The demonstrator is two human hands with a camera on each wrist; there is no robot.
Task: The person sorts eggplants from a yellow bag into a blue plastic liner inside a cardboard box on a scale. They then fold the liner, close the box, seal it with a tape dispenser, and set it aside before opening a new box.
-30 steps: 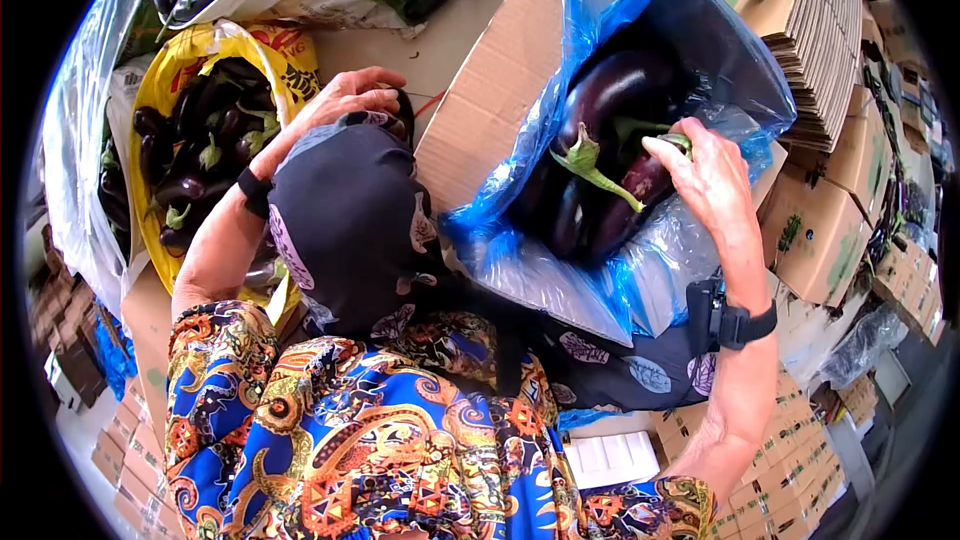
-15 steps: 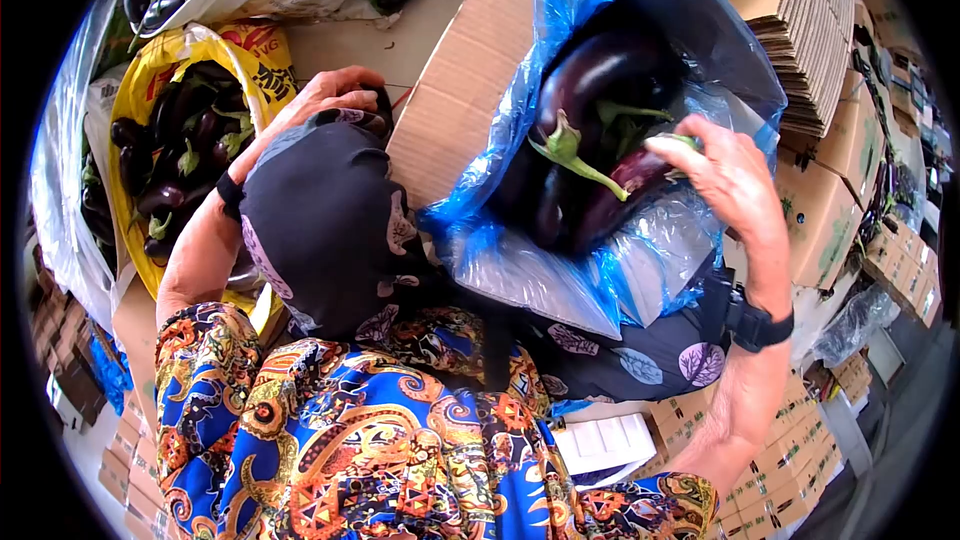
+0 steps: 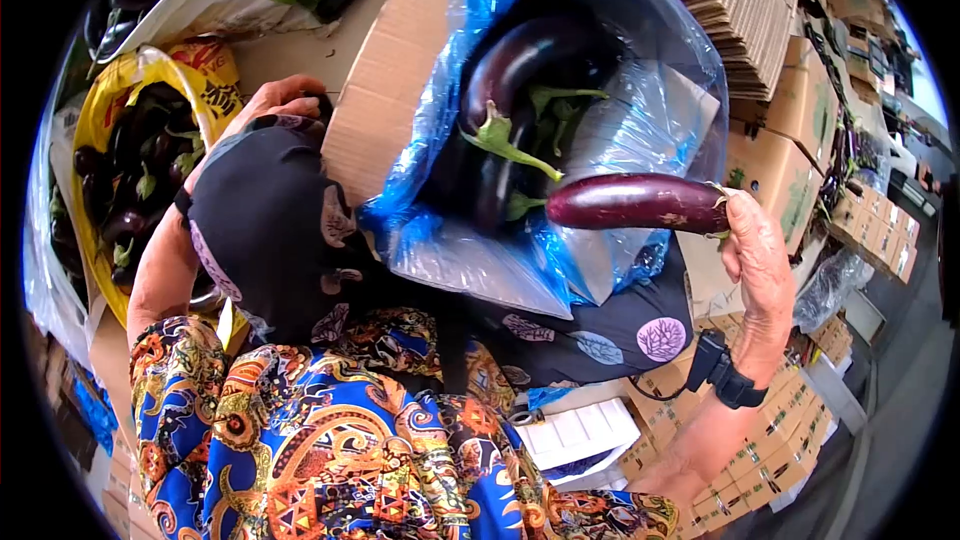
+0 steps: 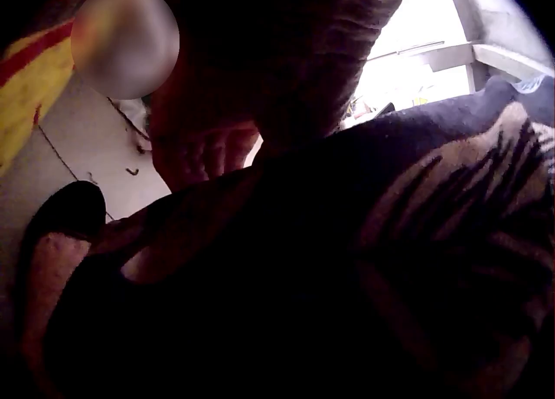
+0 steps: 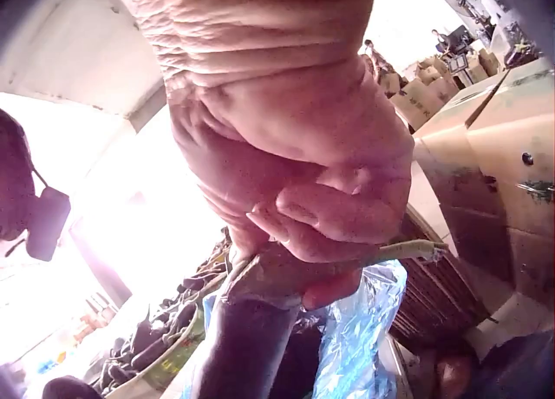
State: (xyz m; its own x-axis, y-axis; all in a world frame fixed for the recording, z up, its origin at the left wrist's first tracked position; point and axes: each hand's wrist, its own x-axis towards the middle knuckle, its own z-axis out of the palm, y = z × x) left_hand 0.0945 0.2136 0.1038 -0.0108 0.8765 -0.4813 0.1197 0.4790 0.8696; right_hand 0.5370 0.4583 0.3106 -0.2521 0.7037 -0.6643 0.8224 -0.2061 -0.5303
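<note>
In the head view my right hand (image 3: 757,245) pinches a long purple eggplant (image 3: 640,202) at its capped stem end. The eggplant lies sideways over the near edge of a cardboard box (image 3: 385,75) lined with a blue plastic bag (image 3: 690,35). Inside the bag are more dark eggplants (image 3: 525,55) with green stems. From the right wrist view, the thumb and fingers wrap the green cap (image 5: 269,273), the stem poking out to one side. My left hand (image 3: 285,100) rests on the bent knee in dark patterned trousers (image 3: 270,210); the left wrist view shows it in shadow.
Left of the knee stands a yellow bag (image 3: 95,230) full of small eggplants. Flattened cartons (image 3: 750,15) are stacked behind the box on the right, beside closed cardboard boxes (image 3: 775,180). A white tray (image 3: 580,430) sits near my right forearm.
My right hand has drawn the eggplant up from the lined box and swung it toward the right and nearer. The left hand stays on the knee. The head view has shifted.
</note>
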